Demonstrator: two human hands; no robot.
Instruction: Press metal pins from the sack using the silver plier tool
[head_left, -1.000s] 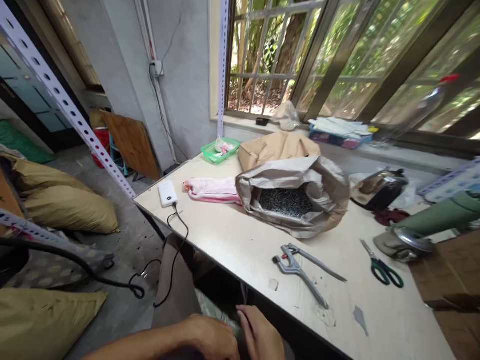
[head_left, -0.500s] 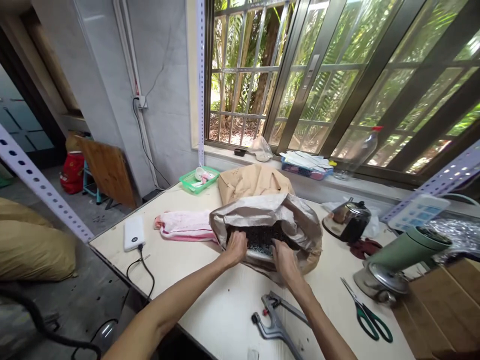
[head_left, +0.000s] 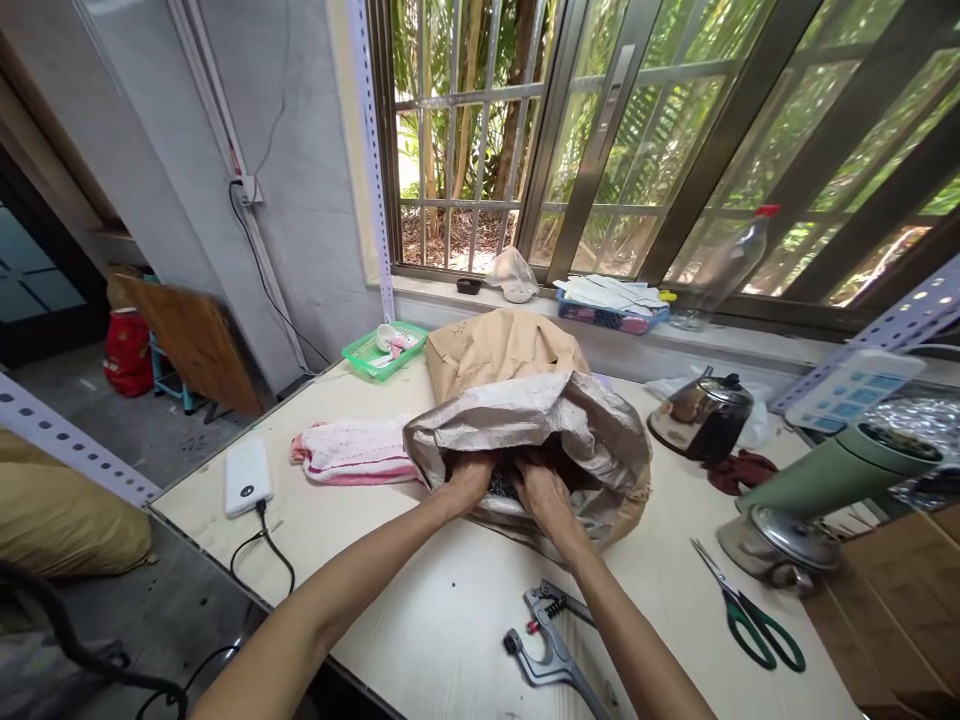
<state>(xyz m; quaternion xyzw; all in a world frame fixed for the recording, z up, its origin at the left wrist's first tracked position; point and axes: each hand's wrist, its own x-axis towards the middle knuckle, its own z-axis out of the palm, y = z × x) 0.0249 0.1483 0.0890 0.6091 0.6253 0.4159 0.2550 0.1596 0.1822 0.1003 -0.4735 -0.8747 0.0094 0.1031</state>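
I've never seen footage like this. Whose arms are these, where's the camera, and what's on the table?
No machine here: these are a person's bare arms, filmed by a camera worn on their head, looking forward and down. The left hand and the right hand both reach into the open mouth of a silvery woven sack lying on a pale table. The sack hides what they do inside, so I cannot tell whether they grasp anything. Nearer the person lie a metal plier-like tool and green-handled scissors; to the left, a white power bank on its cable and a pink cloth.
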